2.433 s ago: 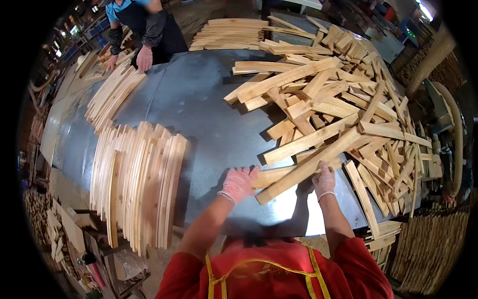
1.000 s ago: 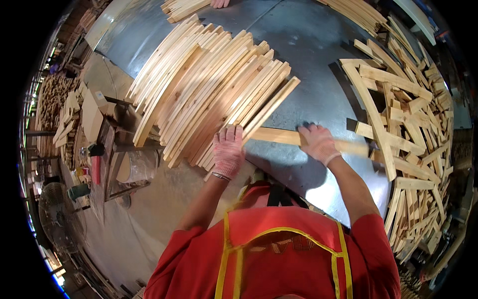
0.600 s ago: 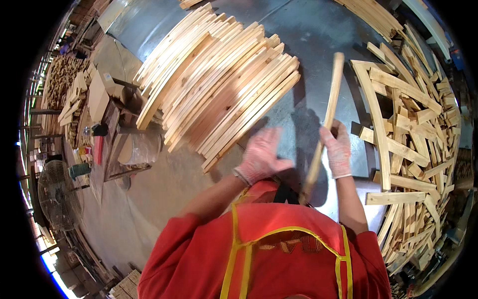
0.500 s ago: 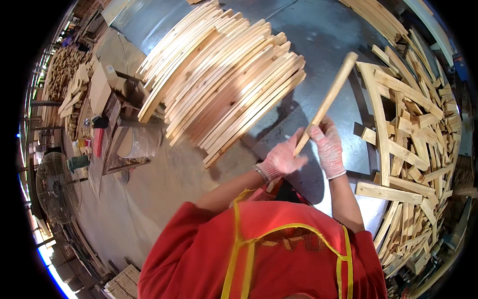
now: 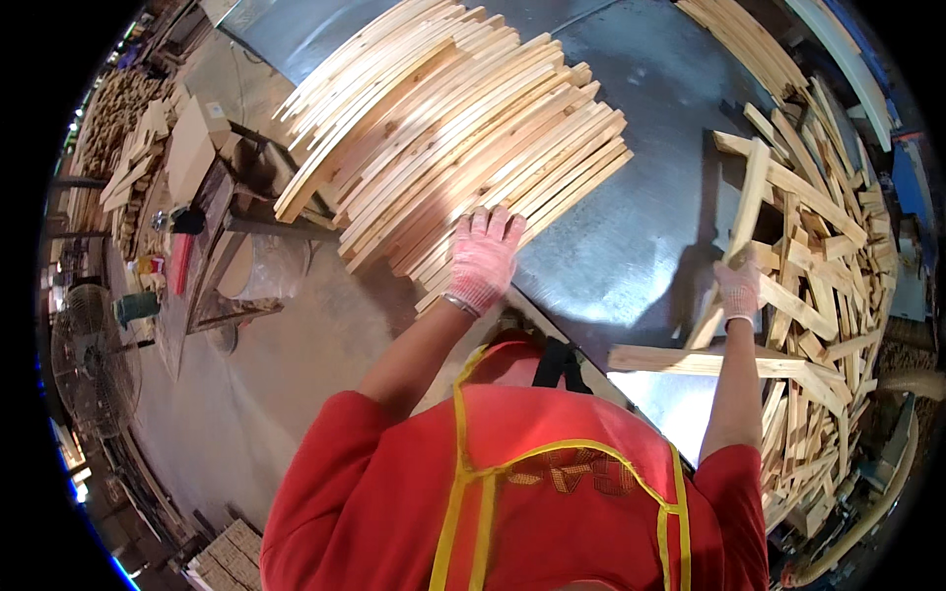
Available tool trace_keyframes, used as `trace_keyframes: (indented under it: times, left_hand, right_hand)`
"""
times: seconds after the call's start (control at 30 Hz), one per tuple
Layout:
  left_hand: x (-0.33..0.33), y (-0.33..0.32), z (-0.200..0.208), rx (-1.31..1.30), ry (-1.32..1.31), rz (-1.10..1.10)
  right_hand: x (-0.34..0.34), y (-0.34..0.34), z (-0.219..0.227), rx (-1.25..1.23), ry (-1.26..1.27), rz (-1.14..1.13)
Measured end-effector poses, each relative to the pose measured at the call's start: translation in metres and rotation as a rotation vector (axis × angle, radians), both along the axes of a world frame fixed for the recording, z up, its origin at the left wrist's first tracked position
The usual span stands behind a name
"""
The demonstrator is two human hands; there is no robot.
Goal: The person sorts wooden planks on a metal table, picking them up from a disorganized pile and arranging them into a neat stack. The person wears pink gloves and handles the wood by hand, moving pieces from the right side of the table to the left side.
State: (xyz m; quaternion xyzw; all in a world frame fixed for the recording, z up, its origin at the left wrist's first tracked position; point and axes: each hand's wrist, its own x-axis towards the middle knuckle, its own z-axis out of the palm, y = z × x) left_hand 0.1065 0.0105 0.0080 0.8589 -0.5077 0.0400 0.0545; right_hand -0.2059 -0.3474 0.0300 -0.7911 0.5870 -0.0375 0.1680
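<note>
Moved well apart since half a second ago — left hand (image 5: 485,261) laid unclenched on the near end of the row of wooden strips (image 5: 463,148) on the metal desk (image 5: 591,261), right hand (image 5: 739,286), grip clasped about a slanting board (image 5: 752,197) at the left edge of the jumbled wood pile (image 5: 823,295).

Left hand (image 5: 485,261) has moved onto slat row (image 5: 448,148), right hand (image 5: 739,291) to pile (image 5: 818,205).

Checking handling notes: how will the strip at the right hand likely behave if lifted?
The strip looks stiff, being thick wood. Flat-sided, it probably won't roll. Its ends reach well past the right hand, so might swing.
</note>
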Motion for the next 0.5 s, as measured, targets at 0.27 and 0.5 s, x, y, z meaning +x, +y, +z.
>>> trace_keyframes:
  times: [0.27, 0.5]
  left_hand:
    - [0.003, 0.017, 0.005, -0.019, -0.083, -0.137]
    - [-0.071, -0.017, 0.052, -0.074, 0.677, -0.170]
  right_hand:
    - [0.096, 0.123, -0.022, 0.381, -0.986, -0.137]
    - [0.143, 0.151, 0.036, 0.561, -1.305, -0.098]
